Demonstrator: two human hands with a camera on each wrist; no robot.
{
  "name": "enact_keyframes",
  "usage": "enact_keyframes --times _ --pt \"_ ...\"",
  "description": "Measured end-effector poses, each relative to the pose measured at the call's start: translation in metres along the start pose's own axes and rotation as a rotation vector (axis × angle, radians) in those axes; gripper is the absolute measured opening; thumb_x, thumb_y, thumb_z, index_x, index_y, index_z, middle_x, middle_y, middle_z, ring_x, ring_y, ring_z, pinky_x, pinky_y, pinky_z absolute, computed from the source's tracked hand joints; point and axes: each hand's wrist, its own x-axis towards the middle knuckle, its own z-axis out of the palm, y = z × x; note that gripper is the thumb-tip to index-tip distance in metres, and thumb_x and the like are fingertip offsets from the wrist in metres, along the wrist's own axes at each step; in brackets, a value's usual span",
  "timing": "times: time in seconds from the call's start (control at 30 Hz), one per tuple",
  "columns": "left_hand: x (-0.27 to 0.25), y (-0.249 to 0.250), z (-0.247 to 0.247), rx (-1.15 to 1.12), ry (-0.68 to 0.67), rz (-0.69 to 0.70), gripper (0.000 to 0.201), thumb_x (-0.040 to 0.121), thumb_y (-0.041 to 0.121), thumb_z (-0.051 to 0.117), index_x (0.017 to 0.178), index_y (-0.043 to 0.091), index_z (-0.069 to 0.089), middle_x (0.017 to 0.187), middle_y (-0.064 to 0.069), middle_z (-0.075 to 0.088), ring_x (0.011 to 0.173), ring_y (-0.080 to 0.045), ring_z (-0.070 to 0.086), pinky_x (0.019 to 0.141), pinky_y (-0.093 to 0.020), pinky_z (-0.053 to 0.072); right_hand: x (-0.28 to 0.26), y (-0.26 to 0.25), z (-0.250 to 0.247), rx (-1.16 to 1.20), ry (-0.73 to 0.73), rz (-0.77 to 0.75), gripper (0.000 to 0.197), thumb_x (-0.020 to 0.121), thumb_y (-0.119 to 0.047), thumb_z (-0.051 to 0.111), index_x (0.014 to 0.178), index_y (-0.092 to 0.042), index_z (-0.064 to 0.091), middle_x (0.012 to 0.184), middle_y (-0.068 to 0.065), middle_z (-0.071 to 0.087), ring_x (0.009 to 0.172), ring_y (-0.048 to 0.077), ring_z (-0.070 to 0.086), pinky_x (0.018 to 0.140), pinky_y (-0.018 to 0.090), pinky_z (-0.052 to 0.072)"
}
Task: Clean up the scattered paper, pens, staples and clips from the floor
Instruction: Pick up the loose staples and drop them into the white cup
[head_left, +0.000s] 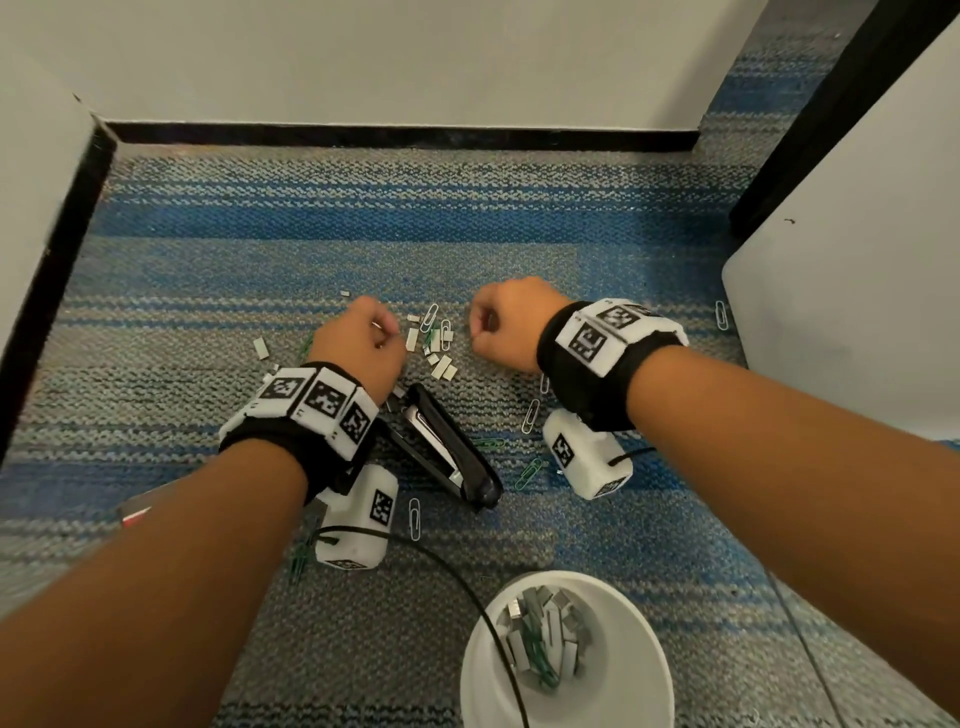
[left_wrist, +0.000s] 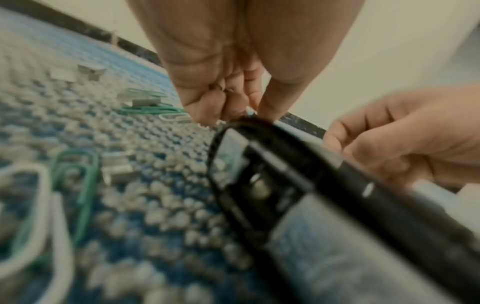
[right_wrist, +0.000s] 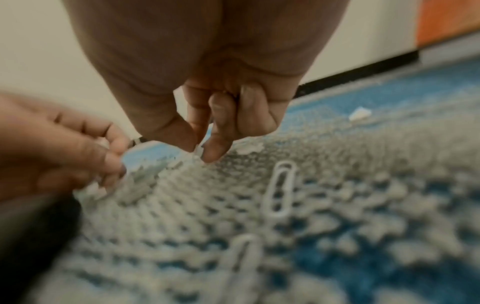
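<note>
Staples (head_left: 434, 349) lie scattered on the carpet (head_left: 519, 244) between our two hands, mixed with white and green clips (head_left: 530, 415); more clips lie around the stapler and one sits far right beside a white panel (head_left: 841, 291). Our left hand (head_left: 361, 345) hangs over the left edge of the heap with its fingers curled in; in the left wrist view the fingertips (left_wrist: 205, 112) are bunched together close to the carpet, and something small and pale shows between them, though we cannot tell what it is. Our right hand (head_left: 506, 322) hovers just right of the heap, curled too. In the right wrist view its thumb and forefinger (right_wrist: 217, 144) pinch a small pale piece just above the carpet, too blurred for us to name.

Behind our left wrist a black stapler (head_left: 447, 449) lies open on the carpet. Nearest to us stands a white cup (head_left: 644, 670), already holding staples and a green clip. A black cable (head_left: 467, 592) runs across its rim.
</note>
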Motion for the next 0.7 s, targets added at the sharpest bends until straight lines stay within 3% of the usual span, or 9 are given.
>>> enact_keyframes --times 0.07,0.13,0.2,0.23,0.3,0.37,0.43,0.57,0.7 --pt "0.004 -0.001 -0.002 -0.219 -0.043 -0.133 0.017 0.086 0.01 0.046 0.076 0.023 0.05 0.068 -0.003 0.055 0.055 -0.017 0.049 0.051 -0.023 0.035 0.0 0.001 0.0 0.346 -0.012 0.129 0.012 0.086 -0.021 0.049 0.075 -0.019 0.055 0.076 0.003 0.058 0.064 0.017 0.052 0.059 0.025 0.045" --pt "0.008 0.001 -0.007 -0.444 -0.096 -0.279 0.027 0.086 0.006 0.036 0.069 0.022 0.049 0.056 -0.003 0.046 0.041 -0.015 0.04 0.043 -0.018 0.03 0.0 0.001 -0.003 0.816 -0.157 0.286 0.017 0.084 -0.016 0.038 0.069 -0.017 0.045 0.059 0.004 0.043 0.044 0.016 0.034 0.043 0.018 0.028" --pt "0.01 0.003 -0.012 -0.457 -0.14 -0.324 0.028 0.086 0.006 0.036 0.064 0.019 0.048 0.049 0.001 0.042 0.037 -0.012 0.037 0.042 -0.013 0.027 -0.001 0.003 -0.005 1.043 -0.262 0.356 0.019 0.082 -0.018 0.034 0.063 -0.019 0.038 0.051 -0.001 0.032 0.038 0.012 0.023 0.04 0.012 0.017" --pt "0.009 0.004 -0.013 -0.375 -0.147 -0.284 0.027 0.087 0.009 0.041 0.063 0.019 0.05 0.052 0.002 0.044 0.043 -0.014 0.039 0.045 -0.016 0.028 0.0 0.002 -0.005 0.999 -0.261 0.341 0.021 0.084 -0.021 0.037 0.063 -0.019 0.039 0.05 -0.003 0.031 0.036 0.011 0.023 0.04 0.012 0.017" --pt "0.003 0.003 -0.016 -0.092 -0.098 -0.141 0.016 0.086 0.021 0.053 0.07 0.019 0.057 0.062 0.006 0.05 0.056 -0.014 0.044 0.05 -0.023 0.029 -0.002 -0.004 -0.001 0.606 -0.165 0.2 0.023 0.087 -0.032 0.054 0.069 -0.019 0.047 0.053 -0.005 0.04 0.041 0.011 0.035 0.043 0.018 0.028" --pt "-0.007 0.004 -0.019 0.148 -0.051 -0.044 0.01 0.081 0.031 0.064 0.08 0.022 0.06 0.064 0.008 0.051 0.06 -0.011 0.046 0.05 -0.023 0.029 -0.001 -0.01 0.008 0.154 -0.09 0.022 0.025 0.08 -0.042 0.067 0.079 -0.021 0.053 0.065 -0.006 0.053 0.059 0.013 0.05 0.057 0.024 0.037" --pt "-0.012 0.004 -0.018 0.243 -0.042 -0.001 0.018 0.077 0.038 0.07 0.085 0.025 0.061 0.067 0.004 0.051 0.065 -0.015 0.049 0.055 -0.025 0.031 -0.002 -0.014 0.016 -0.115 -0.105 -0.07 0.033 0.077 -0.046 0.07 0.092 -0.02 0.056 0.081 -0.003 0.059 0.075 0.017 0.053 0.065 0.025 0.037" --pt "-0.015 0.001 -0.016 0.238 -0.022 -0.001 0.016 0.078 0.036 0.07 0.085 0.025 0.062 0.066 0.005 0.05 0.071 -0.016 0.051 0.063 -0.024 0.033 0.0 -0.015 0.018 -0.167 -0.05 -0.1 0.027 0.082 -0.041 0.064 0.096 -0.019 0.058 0.091 0.002 0.063 0.081 0.02 0.054 0.068 0.026 0.04" --pt "-0.017 0.0 -0.013 0.247 0.005 0.037 0.011 0.081 0.032 0.067 0.078 0.023 0.061 0.07 0.005 0.054 0.072 -0.013 0.049 0.064 -0.023 0.033 -0.003 -0.014 0.011 -0.009 -0.086 -0.034 0.017 0.089 -0.034 0.051 0.083 -0.02 0.057 0.081 0.002 0.06 0.078 0.021 0.057 0.067 0.028 0.043"
